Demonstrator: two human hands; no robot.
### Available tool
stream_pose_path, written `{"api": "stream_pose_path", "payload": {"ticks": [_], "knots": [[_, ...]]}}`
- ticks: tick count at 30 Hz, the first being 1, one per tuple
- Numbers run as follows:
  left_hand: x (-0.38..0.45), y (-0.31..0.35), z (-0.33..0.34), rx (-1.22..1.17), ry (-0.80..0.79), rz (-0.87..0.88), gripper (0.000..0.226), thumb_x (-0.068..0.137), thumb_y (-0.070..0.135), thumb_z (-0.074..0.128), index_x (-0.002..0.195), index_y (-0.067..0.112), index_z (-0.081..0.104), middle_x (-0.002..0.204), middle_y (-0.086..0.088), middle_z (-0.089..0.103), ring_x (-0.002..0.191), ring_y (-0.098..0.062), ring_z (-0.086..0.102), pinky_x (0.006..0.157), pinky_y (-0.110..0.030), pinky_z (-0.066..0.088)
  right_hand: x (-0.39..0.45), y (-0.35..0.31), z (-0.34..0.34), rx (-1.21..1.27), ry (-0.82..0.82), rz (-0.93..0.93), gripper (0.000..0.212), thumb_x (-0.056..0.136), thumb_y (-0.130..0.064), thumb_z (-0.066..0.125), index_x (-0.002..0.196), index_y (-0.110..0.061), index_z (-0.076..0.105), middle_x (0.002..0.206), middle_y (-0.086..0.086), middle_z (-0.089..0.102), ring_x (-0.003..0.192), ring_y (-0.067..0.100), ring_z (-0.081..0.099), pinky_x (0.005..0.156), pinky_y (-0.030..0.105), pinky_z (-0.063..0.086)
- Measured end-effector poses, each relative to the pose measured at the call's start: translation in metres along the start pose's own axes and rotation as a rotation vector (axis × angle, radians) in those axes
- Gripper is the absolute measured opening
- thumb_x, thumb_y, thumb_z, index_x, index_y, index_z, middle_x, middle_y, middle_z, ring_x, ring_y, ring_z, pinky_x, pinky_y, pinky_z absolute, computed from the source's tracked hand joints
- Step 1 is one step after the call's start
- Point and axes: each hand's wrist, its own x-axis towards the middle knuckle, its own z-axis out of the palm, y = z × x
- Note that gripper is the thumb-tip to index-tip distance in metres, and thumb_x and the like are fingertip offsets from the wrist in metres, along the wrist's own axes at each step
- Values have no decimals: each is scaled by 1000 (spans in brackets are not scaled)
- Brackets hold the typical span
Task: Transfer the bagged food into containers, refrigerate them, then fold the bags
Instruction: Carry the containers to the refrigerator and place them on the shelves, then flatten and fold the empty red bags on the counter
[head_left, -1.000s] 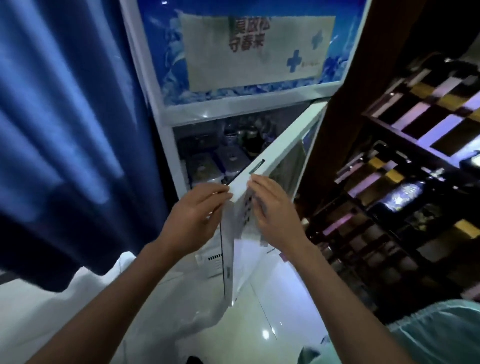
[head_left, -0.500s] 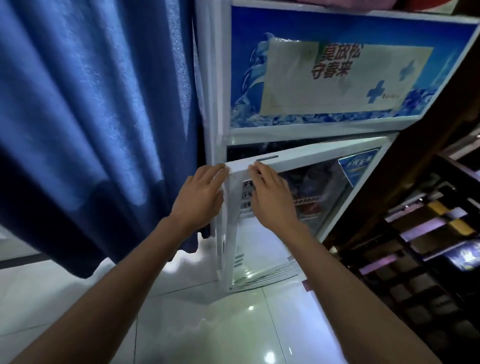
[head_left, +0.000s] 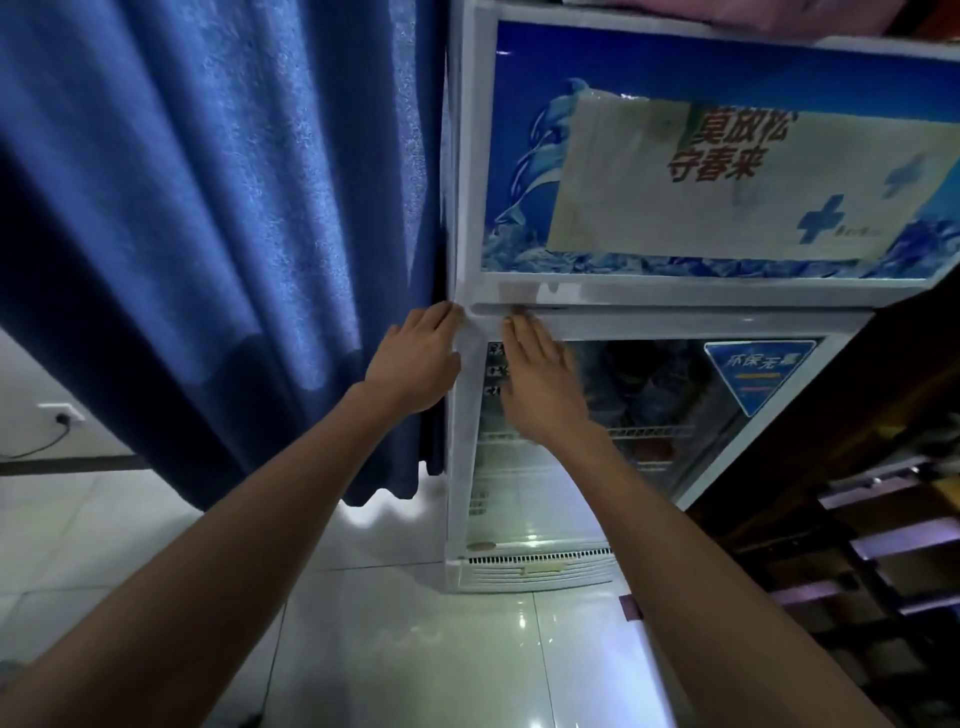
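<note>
Where white frame meets glass door, flat left hand, right hand, seemingly pressing.

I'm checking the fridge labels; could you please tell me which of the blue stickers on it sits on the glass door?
The small blue shield-shaped sticker in the door's upper right corner; the big blue poster sits on the panel above the door.

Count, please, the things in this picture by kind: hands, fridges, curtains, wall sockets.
Hands: 2, the left hand and the right hand
Fridges: 1, the fridge
Curtains: 1, the blue curtain
Wall sockets: 1, the wall socket
Total: 5
</note>
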Motion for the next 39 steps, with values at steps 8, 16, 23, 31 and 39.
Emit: {"api": "stream_pose_path", "payload": {"ticks": [8,16,23,31,39], "knots": [[-81,11,17,-23,-46,-203,41,96,28,54,135,18,56,141,-1,57,123,-30,54,96,-47,45,-33,-5,27,193,-37,-169,45,96,-15,50,140,-14,52,152,6,44,138,28,36,109,45,34],[-226,-15,24,75,-207,-560,37,100,38,47,134,25,56,135,3,61,123,-26,54,98,-42,45,-53,-89,80,245,-328,-407,36,94,-18,48,126,-20,62,127,-3,62,116,29,56,91,41,45],[-379,-33,-26,104,-167,-927,46,105,39,41,149,24,44,152,0,48,139,-24,43,111,-44,39,-97,-221,74,316,-445,-713,40,99,-29,48,139,-25,53,142,-4,55,124,27,54,101,42,45],[-568,-14,-71,134,-37,-1229,44,105,38,43,146,23,46,148,-1,53,135,-25,46,106,-45,42,-212,-367,60,304,-527,-1076,42,101,-32,45,141,-22,50,142,1,55,123,25,53,99,38,44],[-761,39,-106,143,89,-1459,46,106,40,39,148,24,44,151,2,50,137,-23,43,108,-44,39,-384,-485,28,272,-563,-1363,42,102,-30,47,142,-20,50,144,0,53,126,23,51,98,42,48]]}}
